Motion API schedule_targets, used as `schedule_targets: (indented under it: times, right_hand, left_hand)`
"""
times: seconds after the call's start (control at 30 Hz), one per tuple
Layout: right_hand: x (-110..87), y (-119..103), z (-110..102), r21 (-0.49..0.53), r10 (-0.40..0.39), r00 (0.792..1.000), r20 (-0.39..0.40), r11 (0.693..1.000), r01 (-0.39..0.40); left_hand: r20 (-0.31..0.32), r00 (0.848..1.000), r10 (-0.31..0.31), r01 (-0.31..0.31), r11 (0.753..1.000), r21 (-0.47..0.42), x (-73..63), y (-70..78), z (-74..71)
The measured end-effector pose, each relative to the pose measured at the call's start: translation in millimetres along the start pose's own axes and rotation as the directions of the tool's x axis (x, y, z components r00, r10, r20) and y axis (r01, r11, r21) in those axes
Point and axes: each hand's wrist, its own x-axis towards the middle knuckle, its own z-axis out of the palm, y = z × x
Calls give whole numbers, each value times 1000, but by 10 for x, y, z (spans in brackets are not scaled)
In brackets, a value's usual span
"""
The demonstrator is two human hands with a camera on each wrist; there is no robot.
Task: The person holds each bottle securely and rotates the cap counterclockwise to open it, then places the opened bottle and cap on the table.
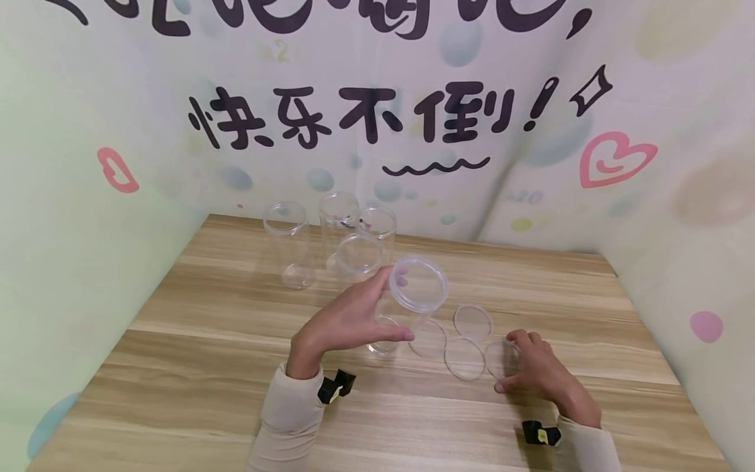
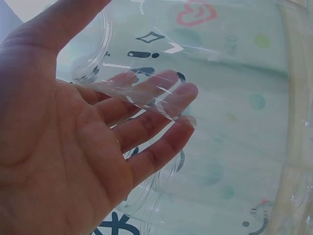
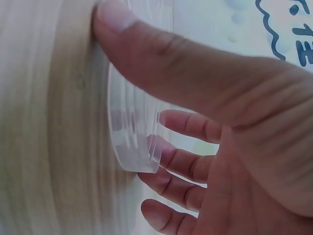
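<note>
My left hand [image 1: 354, 318] grips a clear plastic cup [image 1: 404, 318] around its side, thumb in front and fingers behind. The cup is tilted, and its round top shows a thick whitish ring. In the left wrist view, the fingers [image 2: 161, 134] show through and beside its transparent wall. Over to the right, my right hand [image 1: 539, 370] holds a clear round lid [image 1: 503, 359] by its edges, low at the tabletop. The right wrist view has this lid [image 3: 134, 122] between the thumb and the fingers, its ridged side facing the camera.
Several clear cups [image 1: 287, 246] stand upright at the back left of the wooden table [image 1: 194, 367]. Three more clear lids lie flat between my hands, one lid [image 1: 464, 359] nearest the right hand. A printed backdrop [image 1: 448, 196] rises behind the table and along both sides.
</note>
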Motion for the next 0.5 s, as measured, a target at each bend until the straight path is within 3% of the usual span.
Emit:
schedule_targets:
  times: [0.13,0.3,0.4,0.5]
  right_hand:
    - [-12,-43,-35,-40,-20,1000,-11,999,19]
    - [-31,-179,-130,-36,-75,992,-102,997,72]
    - [-44,-304,-197,23,-113,978,-174,993,119]
    - [-63,-439,-238,72,-175,950,-258,977,200]
  left_hand:
    - [2,1000,-2,2,1000,4,-3,4,3]
    - [13,1000,3,-3,1000,-5,2,9,13]
    - [21,1000,16,-16,1000,-5,15,15,28]
    - [24,999,40,-40,999,-16,32,23,46]
